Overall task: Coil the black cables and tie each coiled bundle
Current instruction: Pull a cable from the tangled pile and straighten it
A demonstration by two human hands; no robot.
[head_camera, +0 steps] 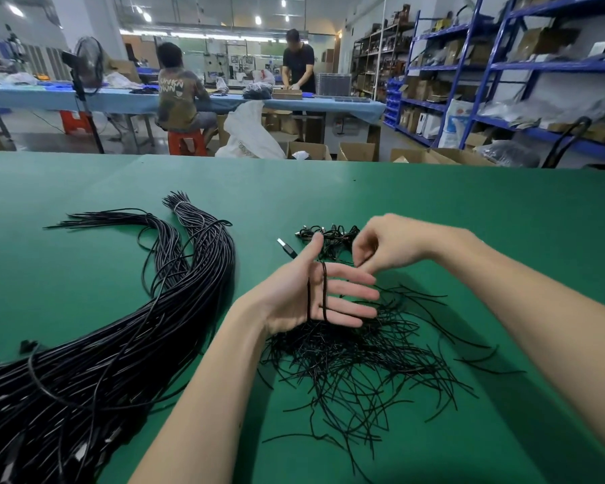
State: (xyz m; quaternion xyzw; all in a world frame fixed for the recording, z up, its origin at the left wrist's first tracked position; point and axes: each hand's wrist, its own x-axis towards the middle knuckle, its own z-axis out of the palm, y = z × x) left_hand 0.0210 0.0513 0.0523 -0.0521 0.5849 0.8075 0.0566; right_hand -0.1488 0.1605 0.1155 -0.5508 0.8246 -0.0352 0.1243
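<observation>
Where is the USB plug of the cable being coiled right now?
In the head view, the USB plug sticks out up and left just beyond the left hand, over the green table, left of the small pile of finished coils.
</observation>
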